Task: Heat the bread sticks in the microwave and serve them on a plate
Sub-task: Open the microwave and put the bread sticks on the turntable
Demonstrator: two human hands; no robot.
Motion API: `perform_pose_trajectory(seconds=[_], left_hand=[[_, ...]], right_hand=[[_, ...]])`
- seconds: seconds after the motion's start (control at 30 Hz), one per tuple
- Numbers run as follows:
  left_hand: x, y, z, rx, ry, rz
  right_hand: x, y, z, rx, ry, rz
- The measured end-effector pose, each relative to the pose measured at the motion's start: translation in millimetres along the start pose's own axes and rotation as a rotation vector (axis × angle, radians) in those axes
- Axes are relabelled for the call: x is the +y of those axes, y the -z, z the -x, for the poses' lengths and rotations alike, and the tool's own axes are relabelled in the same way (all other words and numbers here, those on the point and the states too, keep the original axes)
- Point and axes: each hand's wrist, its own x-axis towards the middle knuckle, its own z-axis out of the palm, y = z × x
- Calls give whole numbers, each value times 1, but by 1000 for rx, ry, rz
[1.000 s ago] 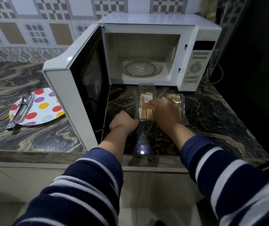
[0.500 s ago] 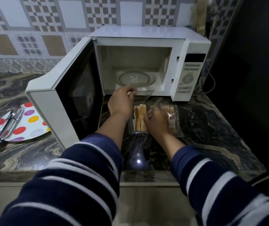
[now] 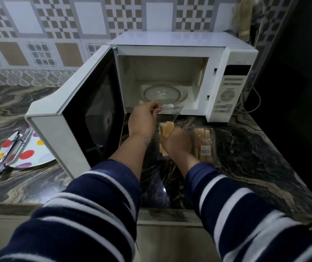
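**Opening a bread-stick pack before an open microwave**

Nearest the viewer, 2 sleeves in navy with white stripes reach over the edge of a dark marbled counter (image 3: 264, 167). The right hand (image 3: 178, 142) lies over a clear pack of bread sticks (image 3: 167, 127) on the counter, its fingers curled down around the sticks. The left hand (image 3: 144, 120) pinches the raised clear lid (image 3: 170, 110) of that pack between thumb and fingertips, holding it tilted up toward the oven. Just to the right lies a second clear pack (image 3: 204, 144), closed, bearing a small label. At far left, a polka-dot plate (image 3: 28, 154) carries metal tongs (image 3: 11, 150). Behind the hands stands the white microwave (image 3: 227, 87), door (image 3: 76, 114) swung fully open to the left, glass turntable (image 3: 161, 93) visible inside. A patterned tile wall (image 3: 57, 35) closes the background.
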Motion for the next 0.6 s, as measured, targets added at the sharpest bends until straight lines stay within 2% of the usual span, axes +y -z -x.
perform_pose_trajectory(seconds=[0.27, 0.4, 0.6], left_hand=[[0, 3, 9, -55, -42, -42], [-5, 3, 24, -62, -63, -94], [-24, -4, 61, -112, -32, -142]], right_hand=[[-11, 37, 13, 31, -67, 108], [5, 60, 30, 16, -96, 74], [26, 92, 49, 122, -118, 92]])
